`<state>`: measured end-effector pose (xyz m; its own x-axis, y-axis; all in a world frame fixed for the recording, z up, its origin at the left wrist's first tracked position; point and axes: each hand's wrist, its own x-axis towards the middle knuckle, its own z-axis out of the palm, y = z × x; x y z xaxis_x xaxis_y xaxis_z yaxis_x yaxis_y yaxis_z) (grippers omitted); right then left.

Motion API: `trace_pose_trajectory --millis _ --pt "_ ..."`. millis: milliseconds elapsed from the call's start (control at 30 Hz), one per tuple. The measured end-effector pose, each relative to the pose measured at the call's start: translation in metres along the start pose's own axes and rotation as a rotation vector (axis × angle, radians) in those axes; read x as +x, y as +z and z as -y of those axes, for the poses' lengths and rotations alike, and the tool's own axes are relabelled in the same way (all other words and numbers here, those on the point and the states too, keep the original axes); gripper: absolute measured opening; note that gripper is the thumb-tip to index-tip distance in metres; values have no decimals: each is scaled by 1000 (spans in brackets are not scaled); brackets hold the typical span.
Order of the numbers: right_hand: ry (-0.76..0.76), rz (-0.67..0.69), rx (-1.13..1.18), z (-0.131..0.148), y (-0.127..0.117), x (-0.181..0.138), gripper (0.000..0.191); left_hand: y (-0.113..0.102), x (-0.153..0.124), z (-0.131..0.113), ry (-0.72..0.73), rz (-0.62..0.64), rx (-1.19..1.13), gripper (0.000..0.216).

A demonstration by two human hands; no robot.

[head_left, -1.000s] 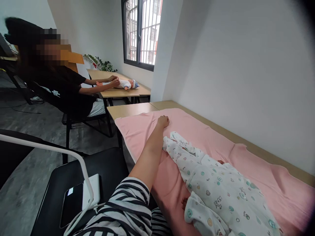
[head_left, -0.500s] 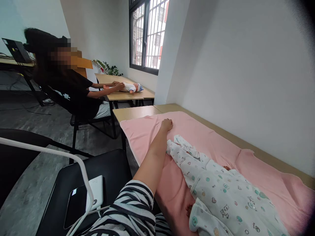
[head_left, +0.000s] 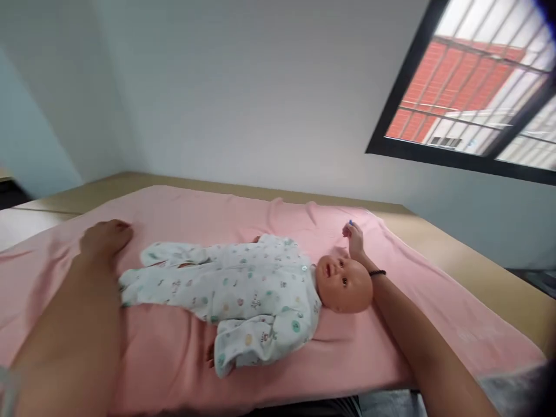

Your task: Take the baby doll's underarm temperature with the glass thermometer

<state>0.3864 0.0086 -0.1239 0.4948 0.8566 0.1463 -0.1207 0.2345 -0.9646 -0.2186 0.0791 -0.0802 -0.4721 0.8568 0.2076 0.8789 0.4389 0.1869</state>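
Note:
A baby doll (head_left: 344, 284) in a white patterned sleepsuit (head_left: 256, 289) lies on its back on a pink blanket (head_left: 165, 341), head to the right. Beyond the doll's feet, my left hand (head_left: 106, 236) rests on the blanket with curled fingers; whatever may be under them is hidden. My right hand (head_left: 355, 236) is past the doll's head, on or just over the blanket. Its fingers are closed, and a tiny blue spot shows at the fingertips, too small to name. Neither hand touches the doll.
The blanket covers most of a light wooden table (head_left: 438, 237), whose bare rim shows at the back and right. A grey wall (head_left: 260, 104) stands behind it. A barred window (head_left: 469, 81) is at upper right.
My view has swung right, away from the seated person and chairs, to face the doll. The doll's head and my right hand have come into view. My left hand still lies beyond its feet.

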Motion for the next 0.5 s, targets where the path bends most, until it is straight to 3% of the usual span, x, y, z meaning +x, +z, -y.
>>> trace_pose_trajectory --millis 100,200,400,500 --pt "-53 -95 15 -6 -20 10 31 38 54 30 -10 72 122 61" --pt "-58 -102 43 -11 -22 21 30 62 83 50 41 69 147 71" --pt "59 -44 72 -13 -28 25 47 60 76 48 46 67 192 85" --pt "110 -18 76 -15 -30 24 55 59 77 46 27 81 208 81"
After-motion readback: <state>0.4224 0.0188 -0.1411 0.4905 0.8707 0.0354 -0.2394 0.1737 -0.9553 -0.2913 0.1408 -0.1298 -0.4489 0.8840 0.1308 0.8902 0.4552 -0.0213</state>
